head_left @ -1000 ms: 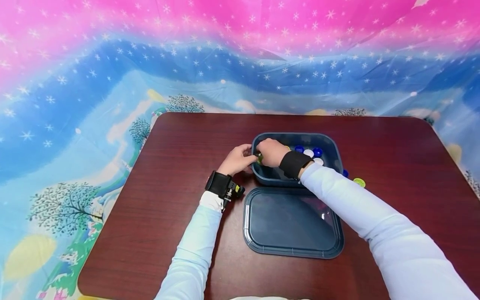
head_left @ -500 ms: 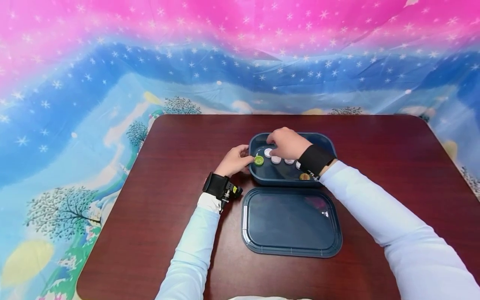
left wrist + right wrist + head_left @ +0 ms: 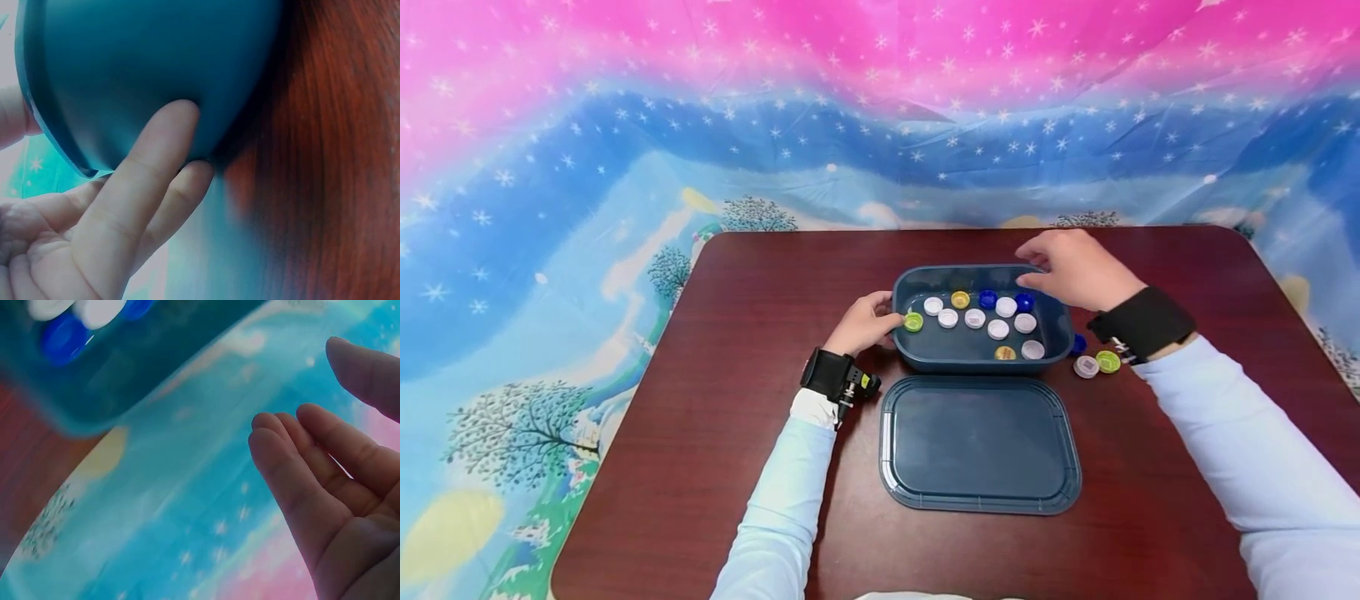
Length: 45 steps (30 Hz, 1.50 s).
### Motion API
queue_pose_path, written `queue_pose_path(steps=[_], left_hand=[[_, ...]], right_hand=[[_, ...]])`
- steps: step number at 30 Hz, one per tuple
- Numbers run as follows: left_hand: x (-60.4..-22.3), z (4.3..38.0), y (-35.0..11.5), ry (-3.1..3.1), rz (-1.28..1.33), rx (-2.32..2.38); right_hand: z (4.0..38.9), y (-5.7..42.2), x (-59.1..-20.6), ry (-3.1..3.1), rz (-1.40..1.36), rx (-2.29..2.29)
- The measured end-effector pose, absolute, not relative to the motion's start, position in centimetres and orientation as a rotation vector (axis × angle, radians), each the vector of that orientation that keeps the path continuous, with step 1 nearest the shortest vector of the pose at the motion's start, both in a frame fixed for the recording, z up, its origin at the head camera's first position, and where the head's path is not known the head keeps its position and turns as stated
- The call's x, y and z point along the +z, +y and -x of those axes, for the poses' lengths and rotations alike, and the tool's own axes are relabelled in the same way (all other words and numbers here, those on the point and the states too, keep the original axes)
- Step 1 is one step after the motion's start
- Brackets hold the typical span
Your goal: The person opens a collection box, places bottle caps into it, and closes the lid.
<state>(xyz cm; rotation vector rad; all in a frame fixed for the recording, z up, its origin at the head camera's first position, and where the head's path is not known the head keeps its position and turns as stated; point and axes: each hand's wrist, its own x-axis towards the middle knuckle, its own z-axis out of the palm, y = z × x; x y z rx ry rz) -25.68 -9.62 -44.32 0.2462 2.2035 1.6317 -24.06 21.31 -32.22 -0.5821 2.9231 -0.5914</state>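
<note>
A dark blue-grey plastic container (image 3: pixel 962 358) stands on the table with several bottle caps spread on its floor, among them white caps (image 3: pixel 974 318), blue caps (image 3: pixel 987 298) and a yellow cap (image 3: pixel 960 300). My left hand (image 3: pixel 859 325) holds the container's left end, thumb at the rim and fingers against the outer wall (image 3: pixel 150 156). Beside that thumb lies a green cap (image 3: pixel 913 322). Over the container's right rear corner hovers my right hand (image 3: pixel 1078 268), its fingers relaxed and nothing between them; the right wrist view shows its bare palm and fingers (image 3: pixel 294 481).
The container's flat lid (image 3: pixel 981 446) lies directly in front of it. To the right, on the table (image 3: pixel 737 333), are a white cap (image 3: pixel 1086 367), a green cap (image 3: pixel 1107 361) and a blue cap (image 3: pixel 1078 344). A patterned cloth (image 3: pixel 820 125) hangs behind the table.
My right hand has let go of the green cap at the container's left end and moved right across it, uncovering the caps. The left hand keeps its place on the container.
</note>
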Motion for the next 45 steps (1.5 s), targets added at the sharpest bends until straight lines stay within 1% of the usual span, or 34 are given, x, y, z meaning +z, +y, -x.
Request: queue_pose_path(steps=[9, 14, 19, 32, 45], left_hand=[[-44.2, 25.5, -10.2, 2.185, -0.235, 1.641], [-44.2, 25.6, -10.2, 2.192, -0.230, 1.642], [-44.3, 25.7, -10.0, 2.180, -0.221, 1.656], [-44.3, 25.8, -9.5, 2.168, -0.239, 1.650], [-44.3, 25.8, -9.5, 2.170, -0.237, 1.653]], right_hand=[[21.8, 26.4, -32.3, 2.977, 0.462, -0.605], [20.8, 28.0, -33.2, 2.949, 0.421, -0.631], [20.3, 29.0, -34.8, 2.913, 0.393, -0.643], [20.7, 29.3, -40.5, 2.788, 0.387, -0.652], [21.0, 28.0, -42.0, 2.739, 0.295, -0.711]])
